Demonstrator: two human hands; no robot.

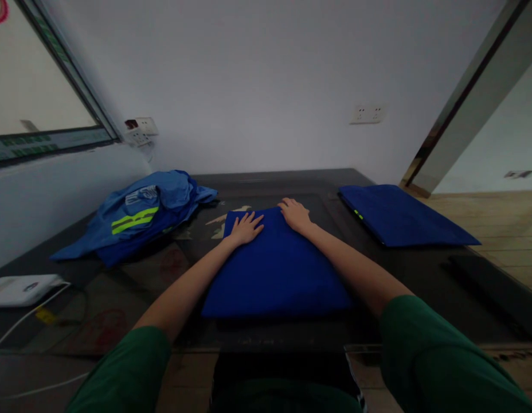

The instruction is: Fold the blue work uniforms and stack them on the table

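A folded dark-blue garment (278, 275) lies flat on the dark table in front of me, its wide edge toward me. Flat on its upper left part rests my left hand (246, 229), fingers spread and nothing held. My right hand (294, 214) is laid at the far edge of the same cloth, fingers stretched out over it. Both palms touch the fabric from above. What kind of garment it is I cannot make out.
Left, a crumpled pile of blue clothes (149, 201) shows a yellow-green reflective stripe. Another folded blue garment (407, 217) lies at right, above a long black object (493, 292). A white device (25, 289) with a cable sits on the table (270, 182) at far left; a wall stands behind.
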